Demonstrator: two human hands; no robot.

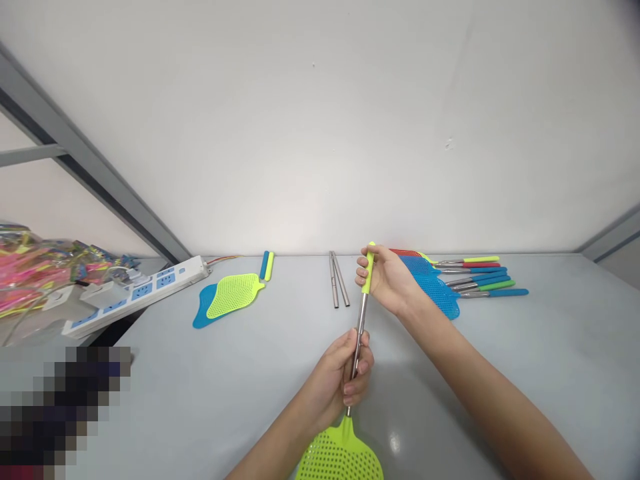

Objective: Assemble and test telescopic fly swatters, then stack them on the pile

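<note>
A yellow-green fly swatter [345,450] is held between both hands, its perforated head toward me at the bottom edge. My left hand [345,373] is closed around the metal rod, a little above the head. Farther up, the fingers of my right hand [385,277] wrap the yellow-green grip at the far end. Just left of that grip, two loose metal rods [340,280] lie on the table. Beyond my right hand lie several assembled fly swatters [435,293] with blue, red, green and yellow handles, partly hidden by the hand.
On the left of the grey table [200,393] are a yellow-green swatter head [233,295] over a blue one [203,310], with a blue grip [264,265] and a yellow one [269,266]. A power strip [150,290] and bagged colourful items [50,267] sit farther left. A wall rises behind.
</note>
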